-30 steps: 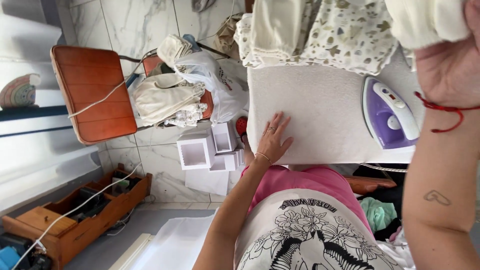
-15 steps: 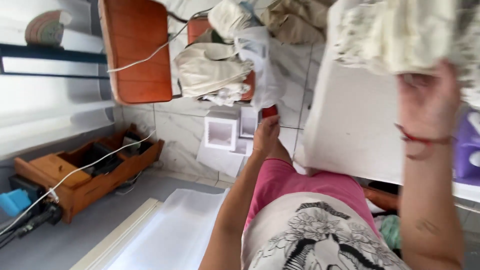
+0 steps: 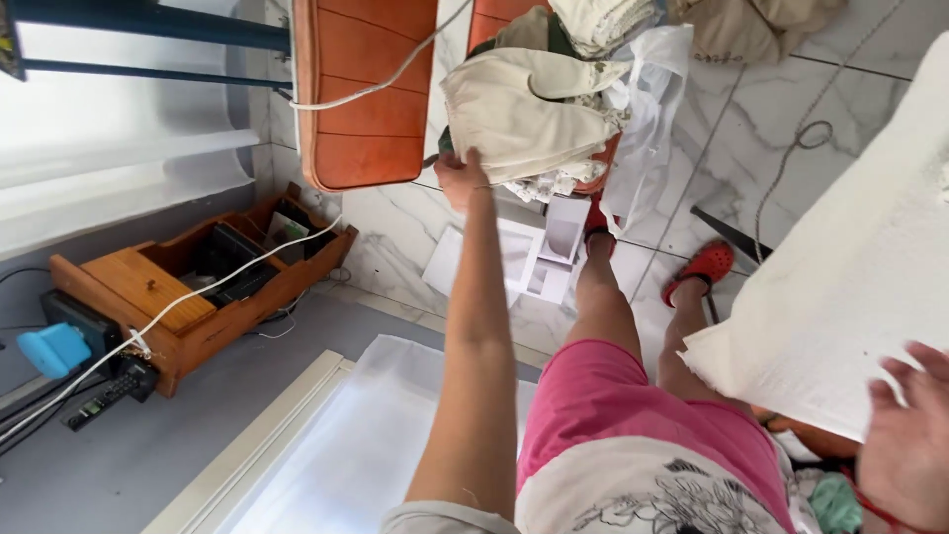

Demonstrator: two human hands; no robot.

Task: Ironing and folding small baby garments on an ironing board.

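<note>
This is a room in a home, used for ironing laundry. A white padded ironing board (image 3: 850,267) stands over a marble-tiled floor (image 3: 751,119). Folded and loose clothes (image 3: 534,109) are heaped on orange chairs (image 3: 361,89). A low wooden cabinet (image 3: 188,287) holds electronics and cables, and the person wears red clogs (image 3: 704,267) and pink shorts (image 3: 633,415).
</note>
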